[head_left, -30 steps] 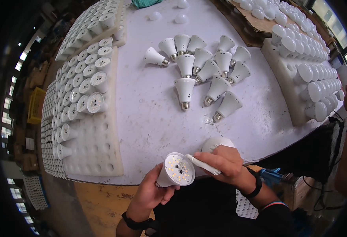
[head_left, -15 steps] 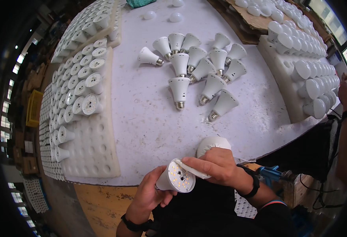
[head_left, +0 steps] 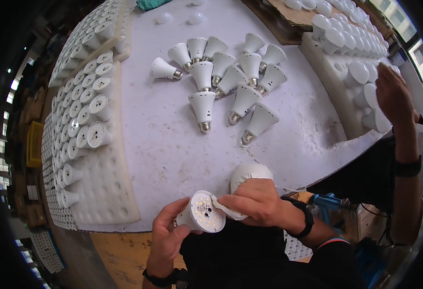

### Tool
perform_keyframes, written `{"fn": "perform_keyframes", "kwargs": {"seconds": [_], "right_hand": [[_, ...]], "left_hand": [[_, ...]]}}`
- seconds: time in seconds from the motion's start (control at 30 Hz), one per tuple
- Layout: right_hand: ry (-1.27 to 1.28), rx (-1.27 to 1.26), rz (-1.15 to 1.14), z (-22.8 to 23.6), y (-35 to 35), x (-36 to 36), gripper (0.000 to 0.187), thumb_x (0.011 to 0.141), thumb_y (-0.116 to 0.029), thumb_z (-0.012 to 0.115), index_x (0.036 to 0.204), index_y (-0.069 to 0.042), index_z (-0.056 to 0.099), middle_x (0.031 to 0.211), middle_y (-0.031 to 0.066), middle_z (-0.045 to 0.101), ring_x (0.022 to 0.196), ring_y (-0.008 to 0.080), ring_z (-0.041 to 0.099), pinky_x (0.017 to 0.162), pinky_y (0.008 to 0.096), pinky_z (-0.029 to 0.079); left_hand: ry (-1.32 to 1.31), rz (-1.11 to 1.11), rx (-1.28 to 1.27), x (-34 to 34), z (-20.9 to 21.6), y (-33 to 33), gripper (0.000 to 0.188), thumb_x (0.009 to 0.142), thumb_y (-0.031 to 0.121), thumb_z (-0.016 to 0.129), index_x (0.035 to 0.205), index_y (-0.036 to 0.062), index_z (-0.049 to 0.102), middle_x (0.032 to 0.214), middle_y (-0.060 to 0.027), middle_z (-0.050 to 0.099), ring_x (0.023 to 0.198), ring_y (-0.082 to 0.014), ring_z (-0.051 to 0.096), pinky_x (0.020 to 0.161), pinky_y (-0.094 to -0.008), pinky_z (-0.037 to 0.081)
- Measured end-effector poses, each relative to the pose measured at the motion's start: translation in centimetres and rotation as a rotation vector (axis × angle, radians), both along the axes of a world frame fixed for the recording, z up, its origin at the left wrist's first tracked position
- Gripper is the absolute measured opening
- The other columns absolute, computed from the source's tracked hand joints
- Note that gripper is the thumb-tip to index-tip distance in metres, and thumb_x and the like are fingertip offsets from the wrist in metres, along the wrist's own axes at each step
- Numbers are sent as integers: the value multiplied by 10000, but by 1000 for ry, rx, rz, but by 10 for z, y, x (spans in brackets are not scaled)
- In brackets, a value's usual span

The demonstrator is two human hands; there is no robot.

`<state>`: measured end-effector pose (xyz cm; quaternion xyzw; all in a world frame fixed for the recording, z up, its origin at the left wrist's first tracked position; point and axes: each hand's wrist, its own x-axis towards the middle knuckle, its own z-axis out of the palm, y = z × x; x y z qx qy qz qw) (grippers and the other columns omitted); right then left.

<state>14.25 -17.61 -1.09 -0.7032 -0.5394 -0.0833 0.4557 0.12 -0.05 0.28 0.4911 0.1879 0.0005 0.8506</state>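
Note:
Wrapped round the body of an LED bulb base (head_left: 206, 212), my left hand (head_left: 169, 231) holds it tilted above the table's near edge. Its round board with small yellow LEDs faces up, uncovered by any dome. My right hand (head_left: 257, 204) pinches a folded white cloth (head_left: 230, 209), whose end touches the bulb base's rim. Just behind that hand, a rounded white padded object (head_left: 250, 172) rests at the table edge, partly hidden. Farther off, several white bulb bases (head_left: 202, 108) lie on the table with metal screw caps pointing mostly toward me.
White foam trays (head_left: 110, 192) on the left hold rows of bulb bases, boards showing. At right, another foam tray (head_left: 320, 72) carries domed bulbs, with a co-worker's hand (head_left: 393, 94) beside them. Loose domes (head_left: 195, 18) and green plastic (head_left: 151, 4) are at the far end.
The view has shifted, moving the table slightly leftward. My bulb base's board now faces me a bit more, and the cloth sits lower along its rim. The co-worker's hand has come closer over the domed bulbs.

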Motion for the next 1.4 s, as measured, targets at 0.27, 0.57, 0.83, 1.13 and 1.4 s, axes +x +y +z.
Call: {"fn": "perform_keyframes", "kwargs": {"seconds": [0.27,0.57,0.83,1.13,1.4], "right_hand": [[83,67,49,-4,3,0,243,579,-88,715,779,-32,589,535,29,463,439,167,485,398,284,367],[283,32,128,1,2,1,165,617,-84,706,728,-55,588,528,44,485,442,196,492,402,286,364],[463,59,59,6,-4,3,118,681,-108,670,712,-55,569,587,60,534,498,215,533,446,297,397],[521,332,-152,-10,-40,-3,101,731,-32,568,830,-19,580,689,103,590,564,229,573,511,282,440],[684,546,-271,-23,-46,-5,132,836,-102,482,820,12,547,632,62,541,520,102,493,480,232,392]], "left_hand": [[-141,36,199,1,-7,4,477,662,-64,619,1115,-55,471,1113,-136,473,1021,-226,506,866,-322,440],[-337,59,235,3,-18,11,411,560,-208,509,888,28,588,1043,-91,478,1056,-299,495,868,-370,447],[-369,203,125,28,-20,2,386,643,-139,534,994,22,532,1070,-105,481,1018,-273,520,836,-354,469],[217,-149,-411,101,-28,-16,416,919,327,340,1040,-49,473,846,-174,596,683,-190,616,555,-250,518],[196,-422,-72,165,-32,-59,484,882,406,403,1090,-29,450,922,-143,593,607,-138,589,428,-179,450]]}}
